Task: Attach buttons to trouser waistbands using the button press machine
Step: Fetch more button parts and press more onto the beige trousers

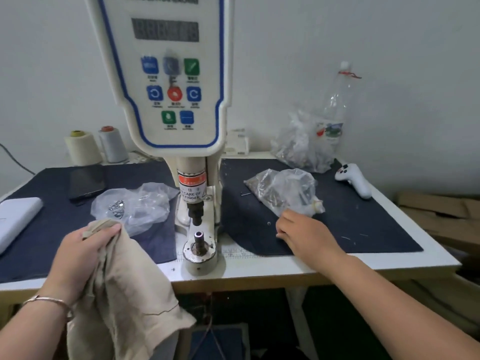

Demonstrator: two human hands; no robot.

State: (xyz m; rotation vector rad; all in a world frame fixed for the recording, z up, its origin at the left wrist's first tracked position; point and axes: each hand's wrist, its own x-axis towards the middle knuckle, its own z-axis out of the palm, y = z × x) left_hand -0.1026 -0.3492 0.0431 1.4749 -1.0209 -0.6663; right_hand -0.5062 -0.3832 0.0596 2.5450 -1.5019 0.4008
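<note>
Left of press machine (198, 222), left hand (85, 245) grips beige trousers (130, 289); right hand (304, 233) fingers curled, grip unclear.

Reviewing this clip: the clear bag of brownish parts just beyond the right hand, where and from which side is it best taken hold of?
Probably at the near lower corner of the bag, where the plastic bunches into a twisted end right beyond the right hand. Come from the near side, above the dark mat: the bag lies slumped, its contents piled toward the far left, so the loose near end pinches easily.
</note>
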